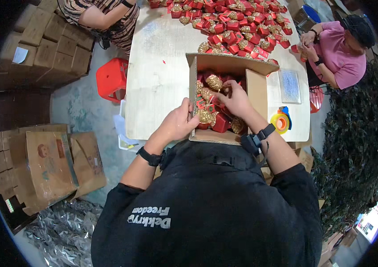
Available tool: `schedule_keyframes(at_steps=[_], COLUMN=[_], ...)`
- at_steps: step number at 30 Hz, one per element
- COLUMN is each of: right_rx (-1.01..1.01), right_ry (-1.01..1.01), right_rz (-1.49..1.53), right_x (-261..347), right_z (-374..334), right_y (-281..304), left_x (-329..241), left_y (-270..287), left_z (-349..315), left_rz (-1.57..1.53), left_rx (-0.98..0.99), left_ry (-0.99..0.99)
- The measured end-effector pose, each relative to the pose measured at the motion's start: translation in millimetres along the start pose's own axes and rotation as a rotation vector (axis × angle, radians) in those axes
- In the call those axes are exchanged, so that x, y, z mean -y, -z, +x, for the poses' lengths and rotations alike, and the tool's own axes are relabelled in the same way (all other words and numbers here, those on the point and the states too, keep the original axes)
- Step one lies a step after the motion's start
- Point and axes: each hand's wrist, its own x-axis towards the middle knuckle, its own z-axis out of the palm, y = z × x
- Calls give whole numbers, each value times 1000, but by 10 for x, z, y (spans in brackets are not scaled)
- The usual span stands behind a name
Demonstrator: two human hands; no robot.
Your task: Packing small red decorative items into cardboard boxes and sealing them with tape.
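An open cardboard box [256, 95] stands at the table's near edge, right in front of me. Inside lie several small red ornaments [221, 123] with glittery gold, pinecone-like tops. My left hand [179, 120] is closed on the box's left wall, its thumb over the rim. Reaching into the box from the right, my right hand [238, 101] has thumb and fingers pinched around a gold-topped ornament among the others. The fingers partly cover that piece. Both wrists wear dark straps.
A large heap of the same ornaments [242, 31] covers the table's far side. Tape rolls [280, 123] and a clear flat block [290, 86] lie right of the box. Co-workers stand far left and right. A red stool [112, 79] and stacked cartons [49, 44] are at left.
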Motion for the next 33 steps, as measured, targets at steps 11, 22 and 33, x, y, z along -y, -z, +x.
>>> schedule_keyframes(at_steps=[11,22,33], right_rx=[423,101,678], right_ry=[208,-257,-165], right_rz=[-279,-446,-316], right_x=[-11,146,90], right_z=[-104,-744,-669], right_y=[100,1123,970], left_x=[-166,162,-45], left_y=[-104,-665,-423], left_z=[230,705,669], left_rz=[237,513,314], left_rx=[138,41,510], left_ry=[-147,-336,-176])
